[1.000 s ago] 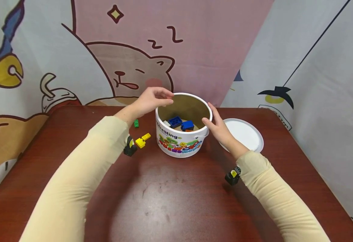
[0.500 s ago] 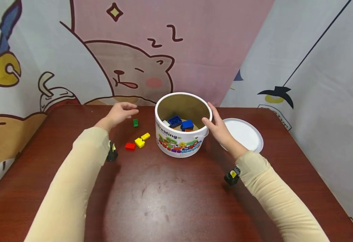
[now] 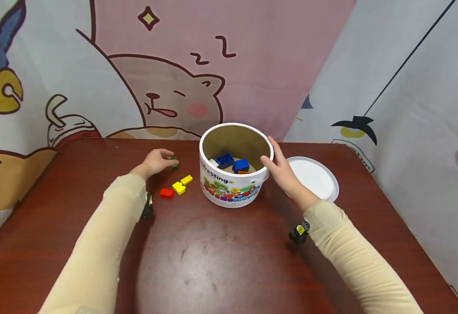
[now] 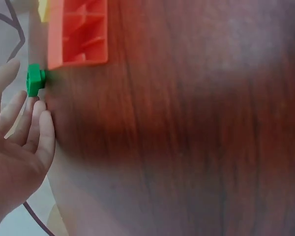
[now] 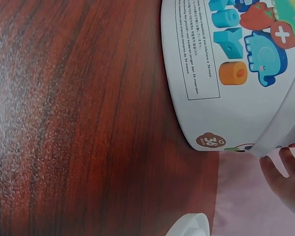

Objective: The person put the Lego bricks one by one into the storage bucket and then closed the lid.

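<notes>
My left hand (image 3: 156, 162) reaches to a small green brick (image 3: 175, 165) at the back left of the table. Seen from the left wrist, the thumb and loosely bent fingers lie around the green brick (image 4: 35, 81), fingertips right at its edge. My right hand (image 3: 284, 176) holds the right side of a white printed bucket (image 3: 229, 192), its thumb over the rim and its fingers along the outer wall. Inside the bucket are blue bricks (image 3: 225, 160), with a white and an orange piece partly showing. Nearer than the green brick are two yellow bricks (image 3: 179, 188) and a red brick (image 3: 167, 193).
A round white lid (image 3: 314, 179) lies right of the bucket, partly behind the right forearm. The brown table (image 3: 213, 261) ends at a printed curtain (image 3: 268, 78) behind the bucket. Black wrist cameras (image 3: 299, 232) hang below the sleeves.
My left hand has moved from beside the bucket's rim leftwards, then down to the green brick. The red brick has come into sight from behind the left wrist. The right hand stays at the bucket.
</notes>
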`<state>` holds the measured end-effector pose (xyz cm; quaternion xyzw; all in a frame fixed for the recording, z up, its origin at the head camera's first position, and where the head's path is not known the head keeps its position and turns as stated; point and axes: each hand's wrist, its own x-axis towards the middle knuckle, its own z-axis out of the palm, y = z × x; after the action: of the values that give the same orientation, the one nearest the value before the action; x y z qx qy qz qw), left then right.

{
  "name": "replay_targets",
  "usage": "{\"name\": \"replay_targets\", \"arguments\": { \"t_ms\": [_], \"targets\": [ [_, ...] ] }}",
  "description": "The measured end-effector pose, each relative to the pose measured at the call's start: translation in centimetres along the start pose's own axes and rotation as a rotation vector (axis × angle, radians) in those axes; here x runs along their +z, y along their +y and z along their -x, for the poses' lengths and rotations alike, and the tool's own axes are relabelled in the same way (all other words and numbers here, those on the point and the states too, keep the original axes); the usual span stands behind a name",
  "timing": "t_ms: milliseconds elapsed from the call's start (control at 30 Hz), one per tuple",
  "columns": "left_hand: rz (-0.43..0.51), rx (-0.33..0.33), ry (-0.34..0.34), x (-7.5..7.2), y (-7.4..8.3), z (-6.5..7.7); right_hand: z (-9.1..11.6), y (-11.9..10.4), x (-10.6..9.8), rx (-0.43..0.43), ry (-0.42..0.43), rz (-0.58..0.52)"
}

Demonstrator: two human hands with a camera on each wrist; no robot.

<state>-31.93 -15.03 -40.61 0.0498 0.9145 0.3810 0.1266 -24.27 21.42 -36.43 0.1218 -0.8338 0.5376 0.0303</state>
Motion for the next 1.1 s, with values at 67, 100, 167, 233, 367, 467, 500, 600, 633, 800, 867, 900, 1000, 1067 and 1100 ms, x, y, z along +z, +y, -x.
{"name": "replay_targets", "arguments": {
  "t_ms": [67,100,167,233,367,467,500,600,633,800,867,900,1000,1067,1100],
  "targets": [
    [-0.029,0.011,0.011,0.2,-0.2,-0.1,0.0,0.1,0.0,-0.003,0.001,0.005],
    [-0.035,0.015,0.011,0.3,-0.3,-0.1,0.0,0.1,0.0,-0.003,0.004,0.007],
    [-0.049,0.024,0.009,0.3,-0.4,-0.1,0.0,0.0,0.0,-0.003,0.005,0.01],
    [-0.066,0.037,0.0,0.2,-0.4,-0.1,0.0,-0.1,0.0,-0.004,0.006,0.014],
    [-0.1,0.067,-0.03,0.0,-0.5,0.1,0.1,-0.1,0.0,-0.002,0.006,0.016],
    [-0.103,0.082,-0.046,-0.1,-0.5,0.4,0.1,-0.1,0.1,-0.003,0.007,0.009],
    [-0.097,0.082,-0.046,-0.1,-0.5,0.4,0.0,-0.1,0.1,-0.004,0.008,0.004],
    [-0.08,0.078,-0.05,-0.2,-0.4,0.7,0.0,-0.1,0.1,-0.011,0.006,0.0],
    [-0.076,0.077,-0.053,-0.3,-0.4,0.8,0.1,-0.1,0.1,-0.011,0.006,-0.001],
    [-0.037,0.065,-0.067,-1.1,-0.4,1.3,0.1,-0.1,0.2,-0.009,0.003,0.009],
    [-0.019,0.061,-0.062,-1.5,-0.5,1.5,0.1,-0.1,0.2,-0.012,0.007,0.016],
    [-0.016,0.057,-0.055,-1.7,-0.5,1.5,0.1,-0.2,0.2,-0.014,0.01,0.02],
    [-0.008,0.051,-0.04,-2.3,-0.4,1.7,0.0,-0.1,0.1,-0.015,0.013,0.021],
    [-0.002,0.051,-0.034,-2.7,-0.2,2.0,0.0,0.0,0.1,-0.013,0.011,0.016],
    [0.002,0.052,-0.033,-2.9,-0.1,2.1,0.0,0.0,0.1,-0.013,0.01,0.014]
  ]
}}
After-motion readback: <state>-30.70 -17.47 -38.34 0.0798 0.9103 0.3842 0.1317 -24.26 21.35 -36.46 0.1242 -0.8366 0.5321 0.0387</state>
